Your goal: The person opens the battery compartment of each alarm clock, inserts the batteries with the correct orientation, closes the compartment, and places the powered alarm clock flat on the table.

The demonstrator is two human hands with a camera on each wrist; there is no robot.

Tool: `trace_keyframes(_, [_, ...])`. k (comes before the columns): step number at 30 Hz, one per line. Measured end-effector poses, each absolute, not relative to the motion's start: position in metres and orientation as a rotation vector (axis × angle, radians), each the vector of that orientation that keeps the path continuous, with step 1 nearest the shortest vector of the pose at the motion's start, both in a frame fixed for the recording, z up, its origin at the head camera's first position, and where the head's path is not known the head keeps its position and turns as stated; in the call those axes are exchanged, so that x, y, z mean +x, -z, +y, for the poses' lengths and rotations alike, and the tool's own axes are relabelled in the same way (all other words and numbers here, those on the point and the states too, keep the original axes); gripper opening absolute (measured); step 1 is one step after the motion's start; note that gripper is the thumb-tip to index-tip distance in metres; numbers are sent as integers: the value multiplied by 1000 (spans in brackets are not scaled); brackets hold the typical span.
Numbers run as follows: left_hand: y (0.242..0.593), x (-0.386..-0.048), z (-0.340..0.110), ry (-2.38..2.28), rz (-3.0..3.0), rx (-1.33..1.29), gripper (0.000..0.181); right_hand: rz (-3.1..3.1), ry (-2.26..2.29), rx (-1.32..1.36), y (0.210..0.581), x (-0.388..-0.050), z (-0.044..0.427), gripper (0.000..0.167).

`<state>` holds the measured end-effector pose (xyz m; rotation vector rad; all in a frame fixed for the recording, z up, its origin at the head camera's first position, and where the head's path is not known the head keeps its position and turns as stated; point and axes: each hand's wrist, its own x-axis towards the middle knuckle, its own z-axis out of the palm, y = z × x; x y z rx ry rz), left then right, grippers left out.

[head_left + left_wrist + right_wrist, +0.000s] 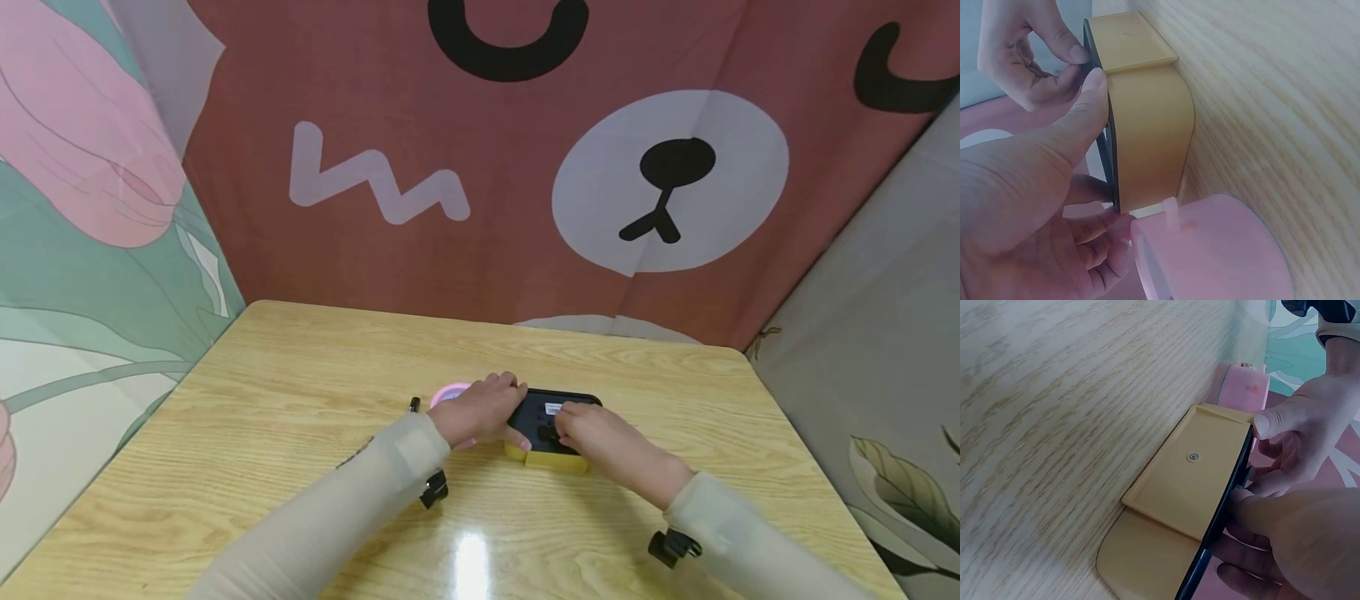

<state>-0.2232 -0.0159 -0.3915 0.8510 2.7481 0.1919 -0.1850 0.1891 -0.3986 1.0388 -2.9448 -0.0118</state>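
Observation:
A yellow box (555, 461) with a black panel (536, 408) facing up lies on the table. A small white label sits on the panel. My left hand (483, 408) holds the box's left end, thumb on the near edge and fingers toward the far side. My right hand (600, 437) has its thumb and fingertips together at the middle of the panel, at a small dark part (547, 432). Fingers hide most of that part, so its kind is unclear. From the right wrist, the yellow side (1175, 469) shows one screw.
A pink round thing (1222, 250) stands just left of the box, partly behind my left hand. The wooden table (300, 400) reaches back to a printed curtain (360, 267). Black cameras are strapped at both wrists.

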Motion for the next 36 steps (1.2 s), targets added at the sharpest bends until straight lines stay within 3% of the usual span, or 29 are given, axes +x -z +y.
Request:
trace_keyframes(24, [393,-224,-18,-169,2736,845,97,-2856,153,1003,406,-188,180,7])
trace_keyframes(36, [390,-226,-19,-189,2722,844,96,-2858,89,1017,405,-191,180,13])
